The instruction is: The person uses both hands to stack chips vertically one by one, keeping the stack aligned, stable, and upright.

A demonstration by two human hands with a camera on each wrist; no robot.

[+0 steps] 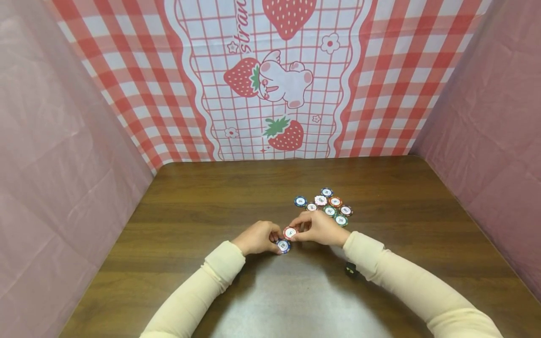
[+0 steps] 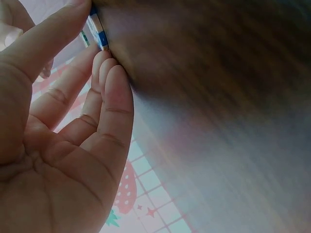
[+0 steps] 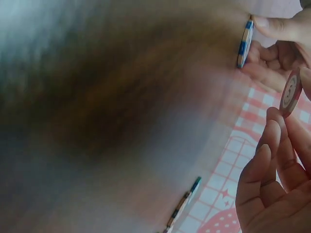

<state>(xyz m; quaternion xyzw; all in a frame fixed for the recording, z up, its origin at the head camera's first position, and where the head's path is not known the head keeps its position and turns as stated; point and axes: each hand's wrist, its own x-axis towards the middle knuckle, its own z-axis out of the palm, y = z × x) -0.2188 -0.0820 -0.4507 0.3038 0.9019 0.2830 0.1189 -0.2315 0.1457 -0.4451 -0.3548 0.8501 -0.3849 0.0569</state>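
My right hand (image 1: 318,228) pinches a red-edged poker chip (image 1: 290,233) by its rim between thumb and fingers. In the right wrist view, this red chip (image 3: 291,92) is tilted and held off the wooden table. Just beside it, my left hand (image 1: 260,238) has thumb and fingertips at the edges of a blue-edged poker chip (image 1: 283,246), gripping it. Seen edge-on in the left wrist view, the blue chip (image 2: 98,31) lies against the tabletop. In the head view the red chip is close to the blue one and slightly farther from me.
Several poker chips with blue, green, orange, pink and dark edges lie clustered beyond my right hand, among them a green chip (image 1: 341,220) and a blue chip (image 1: 300,201). A small black object (image 1: 351,268) shows by the right cuff. A strawberry-print cloth (image 1: 274,103) hangs behind the table (image 1: 190,197).
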